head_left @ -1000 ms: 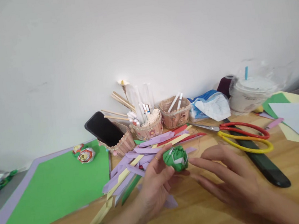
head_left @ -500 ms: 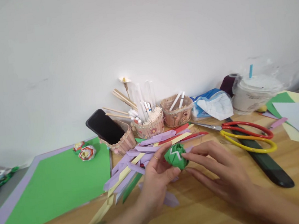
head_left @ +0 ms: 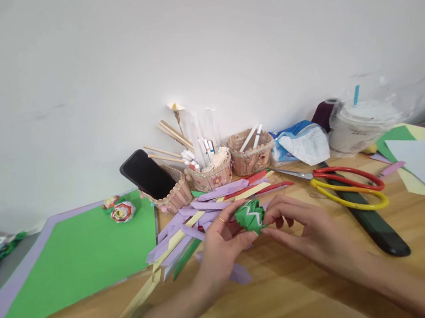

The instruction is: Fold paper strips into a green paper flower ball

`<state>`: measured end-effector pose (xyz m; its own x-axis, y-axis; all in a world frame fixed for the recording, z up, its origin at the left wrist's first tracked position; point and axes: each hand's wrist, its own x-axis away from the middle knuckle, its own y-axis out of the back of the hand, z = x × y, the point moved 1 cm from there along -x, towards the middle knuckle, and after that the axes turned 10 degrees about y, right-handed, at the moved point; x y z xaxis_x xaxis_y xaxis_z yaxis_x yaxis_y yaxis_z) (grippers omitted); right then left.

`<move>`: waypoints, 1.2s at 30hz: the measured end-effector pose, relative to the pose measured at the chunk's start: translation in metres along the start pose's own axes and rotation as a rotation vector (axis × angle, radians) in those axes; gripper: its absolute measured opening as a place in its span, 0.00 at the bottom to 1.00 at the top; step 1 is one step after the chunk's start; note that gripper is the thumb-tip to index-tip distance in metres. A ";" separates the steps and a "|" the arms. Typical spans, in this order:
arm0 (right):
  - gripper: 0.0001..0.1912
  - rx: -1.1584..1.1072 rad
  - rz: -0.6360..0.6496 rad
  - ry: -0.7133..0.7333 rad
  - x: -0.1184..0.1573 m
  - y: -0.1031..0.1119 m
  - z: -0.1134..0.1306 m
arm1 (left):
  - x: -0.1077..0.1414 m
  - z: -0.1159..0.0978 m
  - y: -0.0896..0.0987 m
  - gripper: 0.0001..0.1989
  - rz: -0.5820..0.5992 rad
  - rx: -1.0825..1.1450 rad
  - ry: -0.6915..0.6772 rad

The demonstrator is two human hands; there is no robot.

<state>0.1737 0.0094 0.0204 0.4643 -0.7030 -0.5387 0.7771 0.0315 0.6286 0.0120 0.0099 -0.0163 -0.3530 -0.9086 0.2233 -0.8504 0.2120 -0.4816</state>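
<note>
A folded green paper piece [head_left: 249, 217] with a white zigzag line is held above the wooden table, near the middle of the view. My left hand [head_left: 221, 245] grips it from the left between thumb and fingers. On its right side, my right hand [head_left: 308, 229] pinches its lower right edge with thumb and index finger, the other fingers curled. Purple, yellow, red and green paper strips [head_left: 179, 235] lie in a loose pile behind and left of my hands.
Red and yellow-handled scissors [head_left: 346, 189] lie across a dark long object [head_left: 378, 226] on the right. Baskets [head_left: 253, 159], a phone [head_left: 148, 174] and a lidded cup [head_left: 363, 122] stand along the wall. Two paper rosettes [head_left: 122, 211] rest on green paper [head_left: 78, 263].
The green piece has been turned and tilted in my fingers. My right fingertips have moved to its lower right edge and curled more. The whole view has shifted slightly.
</note>
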 end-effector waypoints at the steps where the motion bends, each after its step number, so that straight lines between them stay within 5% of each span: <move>1: 0.04 0.003 0.008 -0.005 0.001 0.000 0.000 | 0.000 0.000 0.000 0.24 -0.006 -0.010 0.007; 13: 0.06 0.053 -0.001 0.088 -0.001 0.001 0.003 | 0.002 0.000 -0.002 0.24 -0.084 -0.070 0.028; 36: 0.08 0.215 -0.101 0.216 0.004 -0.003 0.003 | 0.002 -0.001 -0.006 0.26 -0.061 -0.032 0.062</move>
<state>0.1717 0.0046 0.0176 0.4871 -0.5274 -0.6961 0.7265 -0.1978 0.6581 0.0165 0.0068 -0.0123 -0.3227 -0.8964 0.3037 -0.8826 0.1691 -0.4386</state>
